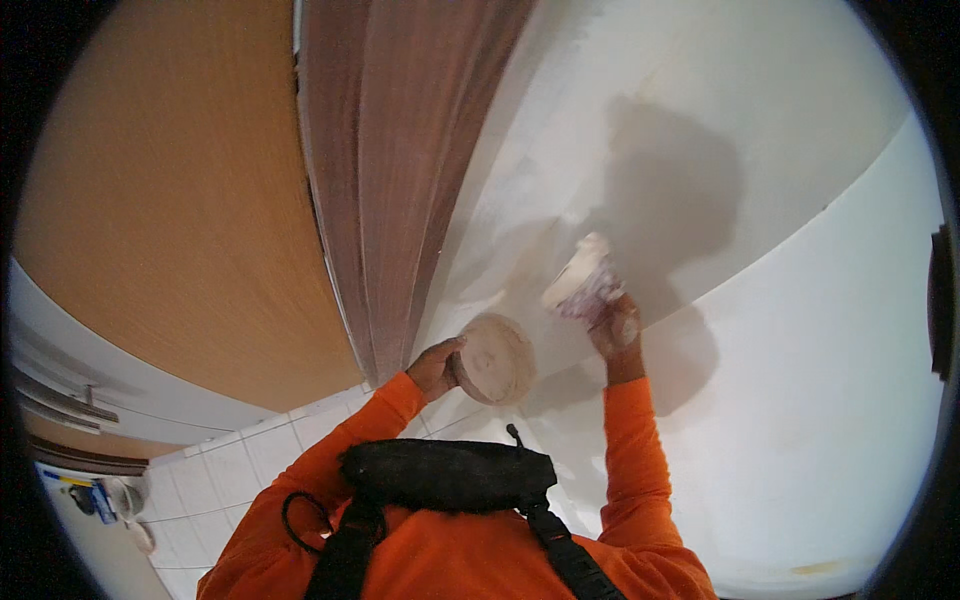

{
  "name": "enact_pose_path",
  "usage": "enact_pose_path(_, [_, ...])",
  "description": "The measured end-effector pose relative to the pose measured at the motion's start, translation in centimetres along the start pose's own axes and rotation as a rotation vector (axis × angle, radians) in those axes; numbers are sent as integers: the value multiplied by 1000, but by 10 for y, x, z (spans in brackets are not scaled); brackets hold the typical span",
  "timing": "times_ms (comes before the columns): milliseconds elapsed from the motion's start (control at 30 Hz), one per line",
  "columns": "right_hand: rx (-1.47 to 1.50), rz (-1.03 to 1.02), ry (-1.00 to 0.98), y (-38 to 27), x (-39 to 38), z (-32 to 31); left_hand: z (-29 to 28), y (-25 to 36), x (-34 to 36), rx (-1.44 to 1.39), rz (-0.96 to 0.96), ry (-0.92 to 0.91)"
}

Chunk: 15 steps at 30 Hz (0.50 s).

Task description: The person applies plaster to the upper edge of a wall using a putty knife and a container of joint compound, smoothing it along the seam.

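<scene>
My left hand [436,369] grips the rim of a round, shallow bowl [494,360]. A pale pinkish-beige coating or material shows inside it; whether that is powder or paste I cannot tell. My right hand [618,328] is raised close to the white wall [790,190] and closed around a bunched cloth [586,280]. Cream-white smears cover the upper part of the cloth, while its lower part is mottled purple and white. Whether the cloth touches the wall is unclear. Pale residue marks the back of my right hand.
A brown wooden door frame [400,170] stands left of the wall, beside a light wooden door [180,200]. White floor tiles [235,468] lie below. At the lower left several small items, including a blue-and-yellow one [102,500], rest near the doorway. A black strap-on pack [450,475] crosses my chest.
</scene>
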State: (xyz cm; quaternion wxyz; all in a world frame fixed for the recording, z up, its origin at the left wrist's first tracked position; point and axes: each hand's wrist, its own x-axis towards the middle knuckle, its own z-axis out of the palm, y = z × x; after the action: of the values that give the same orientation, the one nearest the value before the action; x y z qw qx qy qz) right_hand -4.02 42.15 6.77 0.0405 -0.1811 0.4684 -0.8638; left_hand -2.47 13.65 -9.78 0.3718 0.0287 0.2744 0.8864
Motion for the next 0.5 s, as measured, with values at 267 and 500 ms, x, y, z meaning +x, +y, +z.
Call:
enact_pose_path(267, [-1886, -620, 182, -173, 82, 51, 24, -51, 10, -215, -79, 42])
enact_pose_path(500, [-3136, -634, -651, -250, 169, 13, -18, -61, -10, -301, -63, 170])
